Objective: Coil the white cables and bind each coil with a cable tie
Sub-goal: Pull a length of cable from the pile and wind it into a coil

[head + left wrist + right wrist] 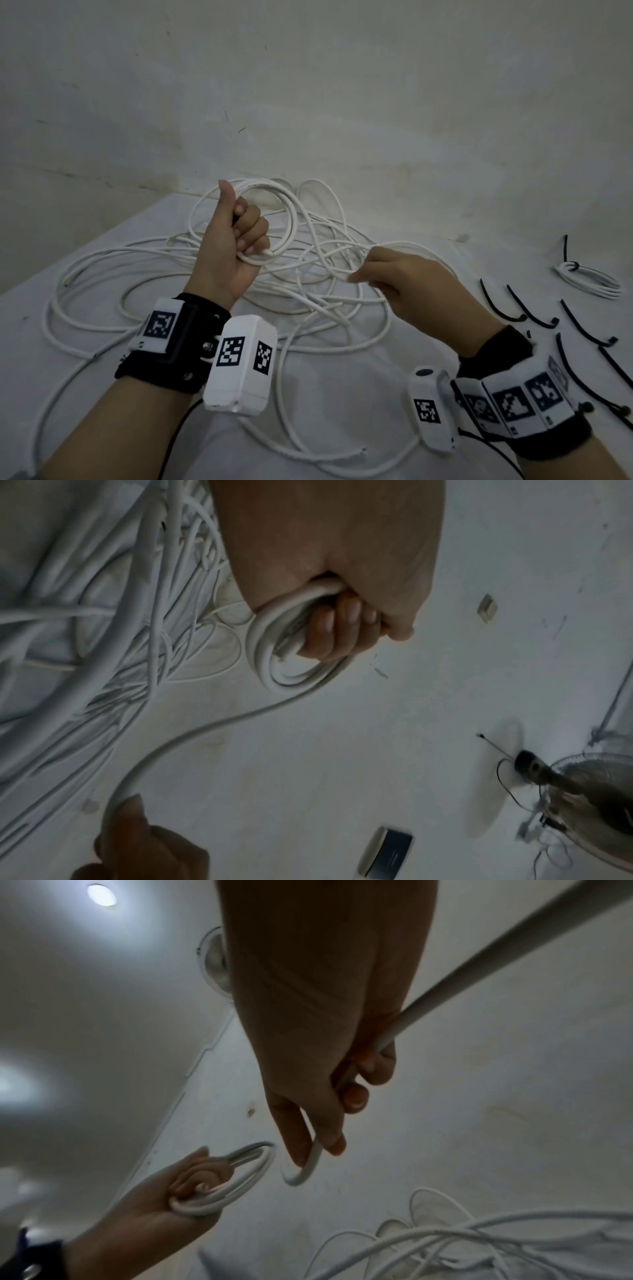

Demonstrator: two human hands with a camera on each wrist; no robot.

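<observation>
A partly wound coil (270, 219) of white cable is gripped in the left hand (233, 246), fingers curled round its loops above the table (445, 342); the trailing run (313, 1158) is pinched between thumb and fingers of the right hand (411, 284); the cable seems light and springy, so the crossing of the loops is judged the best place to hold; black cable ties (534, 308) lie to the right.
</observation>
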